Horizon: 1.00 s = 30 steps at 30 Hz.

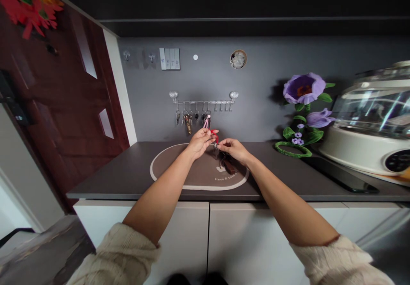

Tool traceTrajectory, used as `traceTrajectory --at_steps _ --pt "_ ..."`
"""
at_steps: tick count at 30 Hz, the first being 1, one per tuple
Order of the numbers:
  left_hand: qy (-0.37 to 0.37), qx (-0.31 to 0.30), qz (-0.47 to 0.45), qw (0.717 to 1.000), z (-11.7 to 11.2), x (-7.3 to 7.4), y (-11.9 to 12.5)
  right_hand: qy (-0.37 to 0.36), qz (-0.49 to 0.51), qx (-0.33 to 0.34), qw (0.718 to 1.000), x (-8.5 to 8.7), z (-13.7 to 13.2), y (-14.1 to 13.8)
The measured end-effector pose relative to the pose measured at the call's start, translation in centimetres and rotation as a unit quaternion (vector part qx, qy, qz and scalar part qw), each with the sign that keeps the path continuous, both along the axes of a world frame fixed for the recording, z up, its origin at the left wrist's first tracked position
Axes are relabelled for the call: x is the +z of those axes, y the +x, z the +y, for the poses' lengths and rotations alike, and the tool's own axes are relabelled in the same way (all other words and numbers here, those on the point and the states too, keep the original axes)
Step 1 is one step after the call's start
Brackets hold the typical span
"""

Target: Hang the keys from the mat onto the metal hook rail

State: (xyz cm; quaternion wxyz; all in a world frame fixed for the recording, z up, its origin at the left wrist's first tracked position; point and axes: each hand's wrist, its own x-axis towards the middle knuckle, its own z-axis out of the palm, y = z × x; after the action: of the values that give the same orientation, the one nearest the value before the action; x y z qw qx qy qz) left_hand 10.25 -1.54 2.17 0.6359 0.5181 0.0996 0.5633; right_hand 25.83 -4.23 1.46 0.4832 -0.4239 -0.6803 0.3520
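My left hand (200, 142) and my right hand (233, 149) meet above an oval brown mat (179, 174) on the dark countertop (128, 174). Both are closed in a pinch on a small red key tag with metal keys (215, 139) held between them. A dark brown key case or pouch (229, 165) hangs or lies just under my right hand, over the mat. On the wall right behind my hands, a silver hook rail (203, 101) carries several bunches of keys (187, 118).
A purple artificial flower (304, 89) with a green ring base stands at the right. A white appliance with a clear lid (371, 127) fills the far right. A dark wooden door (60, 97) is at the left, white cabinet fronts (205, 234) below.
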Motion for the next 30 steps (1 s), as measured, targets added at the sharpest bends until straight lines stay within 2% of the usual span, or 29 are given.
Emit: traceTrajectory --at_steps 4,10,16,30 --pt "-0.009 0.005 -0.011 1.000 -0.1 0.1 0.0 -0.002 0.016 0.000 1.000 0.1 -0.1 0.0" --pt "-0.029 0.034 -0.027 0.999 -0.1 0.2 -0.3 -0.008 0.082 -0.039 0.996 0.3 -0.1 0.1" --pt "-0.054 0.064 -0.030 0.996 -0.1 0.3 -0.5 0.036 0.126 -0.064 0.989 0.6 0.2 0.4" --pt "-0.065 0.089 0.061 0.992 0.2 -0.6 0.1 0.072 0.107 -0.072 0.989 2.9 0.0 -0.4"
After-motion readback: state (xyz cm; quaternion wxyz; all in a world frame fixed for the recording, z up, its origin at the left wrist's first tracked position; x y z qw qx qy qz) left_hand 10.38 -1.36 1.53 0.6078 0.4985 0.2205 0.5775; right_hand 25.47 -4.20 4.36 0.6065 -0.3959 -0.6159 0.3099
